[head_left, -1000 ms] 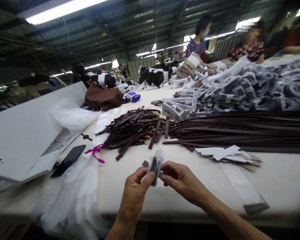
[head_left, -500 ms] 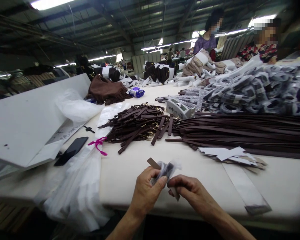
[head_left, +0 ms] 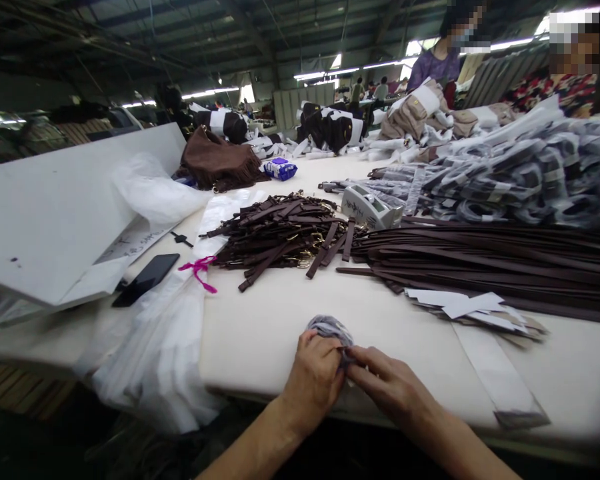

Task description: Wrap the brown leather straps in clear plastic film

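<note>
Both my hands meet low on the white table (head_left: 260, 333), close to its near edge. My left hand (head_left: 314, 381) is closed around a small dark strap piece wrapped in clear plastic (head_left: 330, 328), which curves over the top of its fingers. My right hand (head_left: 387, 387) pinches the same wrapped piece from the right. A pile of short dark brown straps with gold buckles (head_left: 280, 237) lies beyond my hands. Long dark brown straps (head_left: 490, 260) stretch away to the right.
White paper strips (head_left: 465, 305) and a long plastic sleeve (head_left: 500, 377) lie right of my hands. A black phone (head_left: 146, 279), white plastic bags (head_left: 155, 347) and a white board (head_left: 55, 213) are on the left. A tape dispenser (head_left: 370, 207) and wrapped straps (head_left: 520, 173) sit behind. Two people work at the far right.
My hands have come down from above the table to its surface and drawn closer to me. The wrapped piece, held upright before, is now bunched over my left fingers.
</note>
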`<state>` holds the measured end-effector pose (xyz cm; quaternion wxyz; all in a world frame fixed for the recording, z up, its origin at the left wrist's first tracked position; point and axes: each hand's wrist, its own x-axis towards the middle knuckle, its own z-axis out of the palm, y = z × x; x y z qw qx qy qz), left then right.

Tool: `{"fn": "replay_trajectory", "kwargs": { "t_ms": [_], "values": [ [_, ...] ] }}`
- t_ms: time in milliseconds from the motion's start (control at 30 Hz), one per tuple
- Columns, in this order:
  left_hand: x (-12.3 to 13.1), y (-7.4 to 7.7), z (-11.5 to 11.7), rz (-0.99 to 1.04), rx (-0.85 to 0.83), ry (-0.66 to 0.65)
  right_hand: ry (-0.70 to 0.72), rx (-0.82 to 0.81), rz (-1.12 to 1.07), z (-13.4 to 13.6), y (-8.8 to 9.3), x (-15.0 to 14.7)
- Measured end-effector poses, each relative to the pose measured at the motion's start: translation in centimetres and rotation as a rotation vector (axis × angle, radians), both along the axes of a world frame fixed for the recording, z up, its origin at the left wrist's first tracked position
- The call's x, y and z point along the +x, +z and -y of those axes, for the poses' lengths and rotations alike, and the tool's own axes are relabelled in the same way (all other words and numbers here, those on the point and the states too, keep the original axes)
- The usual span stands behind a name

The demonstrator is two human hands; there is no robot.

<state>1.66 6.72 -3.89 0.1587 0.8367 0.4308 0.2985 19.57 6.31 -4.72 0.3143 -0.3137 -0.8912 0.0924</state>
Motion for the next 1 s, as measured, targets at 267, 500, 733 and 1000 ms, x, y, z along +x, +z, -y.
{"fn": "replay_trajectory", "kwargs": {
  "t_ms": [267,500,733,1000],
  "values": [
    [-0.7,-0.8,-0.4,0.18,-0.048,-0.036,0.034,-0.454,-0.1,-2.7,0.5,0.1],
    [-0.8,-1.2,-0.2,0.324,-0.151,0.054,-0.035,-0.667,-0.083,-3.6,1.2,-0.5],
    [-0.8,-2.2,0.2,0.288,-0.089,0.076,0.021,-0.678,-0.151,-3.8,0.9,-0.7],
    [-0.3,-0.6,0.9,0.17,-0.142,0.232,0.013,-0.609,-0.169,-3.7,0.3,-0.8]
  ]
}}
